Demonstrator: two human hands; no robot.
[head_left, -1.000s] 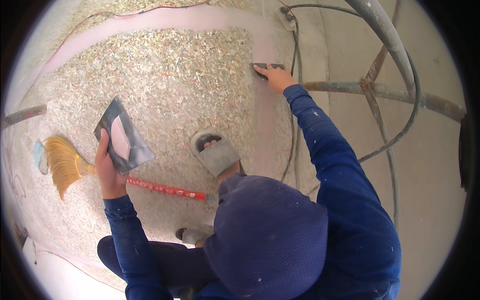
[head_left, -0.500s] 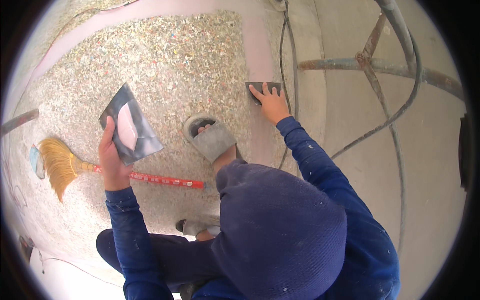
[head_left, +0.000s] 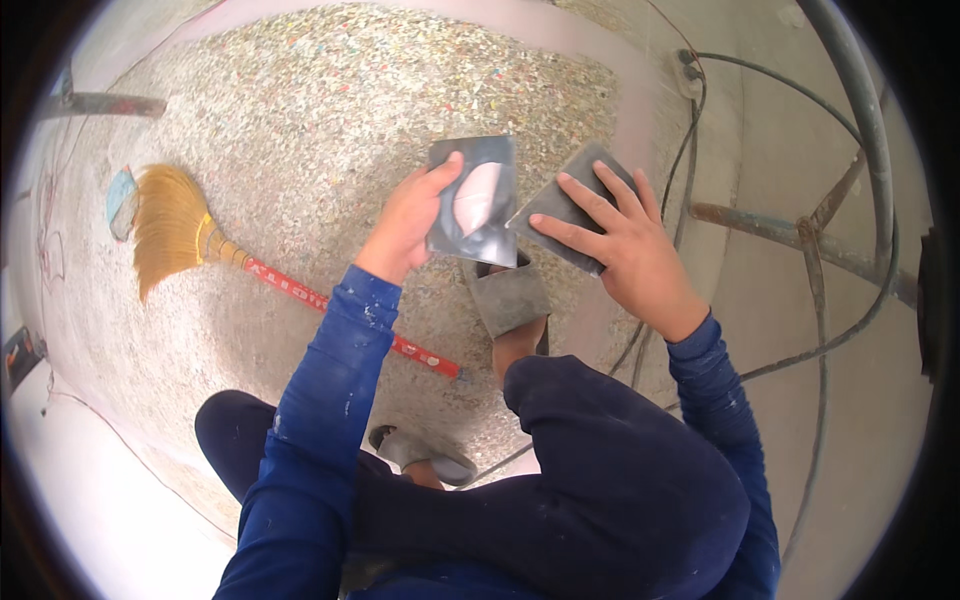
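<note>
My left hand (head_left: 408,215) grips a flat, shiny dark plate (head_left: 495,150) by its left side, thumb on top. A smooth lump of pale pink paste (head_left: 477,200) lies on the plate. Beside it, my right hand (head_left: 640,255) holds a dark, flat rectangular spreader (head_left: 540,205), fingers spread across its face. A corner of the spreader is at the plate's right edge; I cannot tell whether they touch. Both tools are above the speckled floor (head_left: 330,120), in front of my slippered foot (head_left: 512,300).
A straw broom (head_left: 170,220) with a red handle lies on the left, beside a pale blue object (head_left: 121,200). Rusty metal pipes (head_left: 755,225) and a dark cable (head_left: 820,345) occupy the right. A pink band (head_left: 640,100) borders the speckled floor.
My right hand has lifted the spreader off the pink band and come back toward the plate. My left hand has moved right with the plate, so the two tools are now side by side.
</note>
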